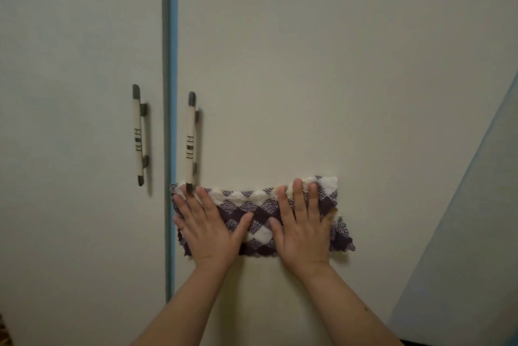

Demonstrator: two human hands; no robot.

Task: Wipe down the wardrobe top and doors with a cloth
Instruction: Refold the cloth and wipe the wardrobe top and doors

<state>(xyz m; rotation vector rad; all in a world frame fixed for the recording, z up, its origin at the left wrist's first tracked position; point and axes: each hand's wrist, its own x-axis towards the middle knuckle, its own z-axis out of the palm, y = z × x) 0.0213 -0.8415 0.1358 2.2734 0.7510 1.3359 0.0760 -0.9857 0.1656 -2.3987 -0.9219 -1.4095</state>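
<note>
A purple-and-white checked cloth lies spread flat against the cream right wardrobe door, just below handle height. My left hand presses its left part with fingers spread, close to the foot of the right door's handle. My right hand presses the cloth's right part, palm flat and fingers apart. Both forearms reach up from the bottom of the view. The left door is untouched.
A blue strip runs down between the two doors. The left door carries its own handle. At the right, the wardrobe's blue-edged side slants away. A bit of patterned floor shows at the bottom left.
</note>
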